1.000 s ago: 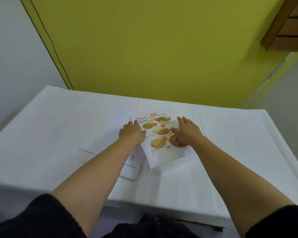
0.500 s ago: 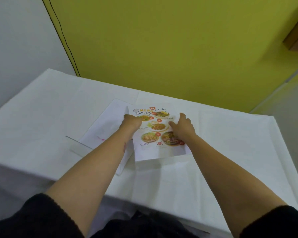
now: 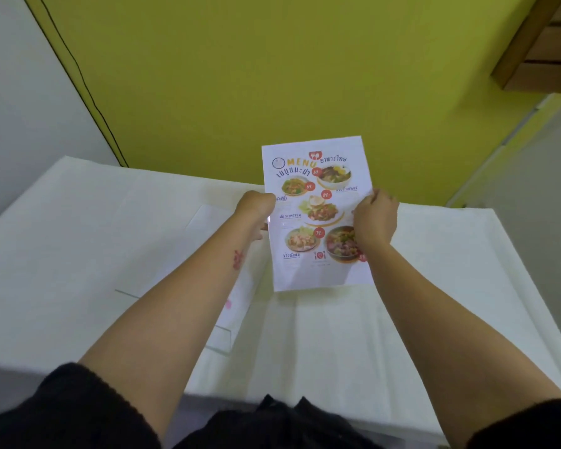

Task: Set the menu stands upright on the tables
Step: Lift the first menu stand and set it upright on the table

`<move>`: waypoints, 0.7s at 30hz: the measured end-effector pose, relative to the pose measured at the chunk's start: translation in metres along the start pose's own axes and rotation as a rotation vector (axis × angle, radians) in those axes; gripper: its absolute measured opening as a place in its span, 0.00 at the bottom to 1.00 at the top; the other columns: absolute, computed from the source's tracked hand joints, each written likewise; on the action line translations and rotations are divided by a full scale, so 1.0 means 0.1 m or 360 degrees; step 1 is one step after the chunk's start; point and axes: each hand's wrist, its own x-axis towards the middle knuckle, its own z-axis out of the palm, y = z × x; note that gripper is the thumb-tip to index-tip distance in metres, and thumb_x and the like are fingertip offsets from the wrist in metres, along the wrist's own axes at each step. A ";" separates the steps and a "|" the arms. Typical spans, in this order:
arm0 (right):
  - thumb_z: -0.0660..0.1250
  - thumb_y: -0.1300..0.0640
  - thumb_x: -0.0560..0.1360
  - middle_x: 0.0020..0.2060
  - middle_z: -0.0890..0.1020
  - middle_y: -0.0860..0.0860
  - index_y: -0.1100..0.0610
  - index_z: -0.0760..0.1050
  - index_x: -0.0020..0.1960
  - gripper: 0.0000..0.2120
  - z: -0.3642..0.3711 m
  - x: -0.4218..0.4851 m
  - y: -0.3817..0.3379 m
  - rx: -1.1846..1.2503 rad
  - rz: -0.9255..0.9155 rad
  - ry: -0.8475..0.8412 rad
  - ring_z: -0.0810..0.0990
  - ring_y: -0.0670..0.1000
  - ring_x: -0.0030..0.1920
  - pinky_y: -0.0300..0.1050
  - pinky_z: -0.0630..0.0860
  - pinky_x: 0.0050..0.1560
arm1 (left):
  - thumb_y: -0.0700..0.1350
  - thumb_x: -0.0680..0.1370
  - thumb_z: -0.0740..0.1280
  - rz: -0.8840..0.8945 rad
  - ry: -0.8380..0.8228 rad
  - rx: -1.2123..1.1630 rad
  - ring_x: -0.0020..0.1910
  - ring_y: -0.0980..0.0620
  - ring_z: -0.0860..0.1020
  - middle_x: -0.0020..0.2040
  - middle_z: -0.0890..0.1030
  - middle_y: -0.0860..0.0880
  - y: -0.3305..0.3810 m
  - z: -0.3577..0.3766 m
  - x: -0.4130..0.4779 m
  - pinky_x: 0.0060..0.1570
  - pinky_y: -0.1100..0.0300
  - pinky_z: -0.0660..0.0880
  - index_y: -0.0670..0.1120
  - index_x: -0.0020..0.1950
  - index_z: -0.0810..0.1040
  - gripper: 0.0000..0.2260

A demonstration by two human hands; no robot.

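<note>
A grey wall (image 3: 17, 92) fills the far left, with a thin black cord (image 3: 78, 72) running down where it meets the yellow-green wall (image 3: 272, 59). Below them a table under a white cloth (image 3: 78, 238) spreads across the view. On the cloth, left of centre, a second menu stand (image 3: 222, 319) lies flat, its clear plastic edge showing and its paper face-down, partly hidden under the left forearm.

The left hand (image 3: 256, 209) grips the left edge of the menu stand (image 3: 314, 215), fingers curled around it. The stand is held in the air above the middle of the table, nearly upright and tilted a little, its printed side with food pictures and the word MENU facing the camera. The right hand (image 3: 374, 218) clasps its right edge, thumb in front.

At the upper right, a wooden shelf (image 3: 544, 43) juts from the wall. Black sleeves (image 3: 78, 413) cover both upper arms at the bottom.
</note>
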 end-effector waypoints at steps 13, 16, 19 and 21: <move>0.51 0.62 0.80 0.71 0.72 0.52 0.56 0.65 0.76 0.24 -0.35 0.40 0.16 0.0431 0.0000 0.0170 0.70 0.52 0.71 0.45 0.65 0.68 | 0.58 0.74 0.67 0.0657 -0.0268 -0.0122 0.69 0.54 0.75 0.71 0.75 0.58 0.15 0.59 0.52 0.68 0.46 0.72 0.58 0.76 0.65 0.30; 0.51 0.63 0.78 0.72 0.71 0.49 0.54 0.64 0.76 0.27 -0.37 0.50 0.27 0.0469 0.0051 0.0103 0.70 0.51 0.72 0.48 0.67 0.71 | 0.60 0.73 0.67 0.0684 -0.0327 -0.0099 0.75 0.54 0.69 0.76 0.69 0.60 -0.02 0.73 0.91 0.72 0.44 0.67 0.63 0.77 0.62 0.32; 0.51 0.64 0.77 0.72 0.71 0.48 0.52 0.65 0.76 0.28 -0.35 0.53 0.38 0.0499 0.0084 0.0039 0.70 0.51 0.71 0.52 0.68 0.71 | 0.59 0.74 0.65 0.0695 -0.0355 -0.0109 0.76 0.55 0.68 0.77 0.68 0.59 -0.06 0.76 0.78 0.73 0.44 0.67 0.62 0.78 0.60 0.33; 0.51 0.64 0.77 0.72 0.72 0.48 0.52 0.65 0.76 0.28 -0.35 0.52 0.41 0.0512 0.0088 0.0027 0.70 0.50 0.71 0.51 0.69 0.70 | 0.59 0.73 0.65 0.0676 -0.0349 -0.0101 0.75 0.54 0.68 0.76 0.69 0.58 -0.09 0.75 0.70 0.72 0.44 0.68 0.62 0.78 0.60 0.33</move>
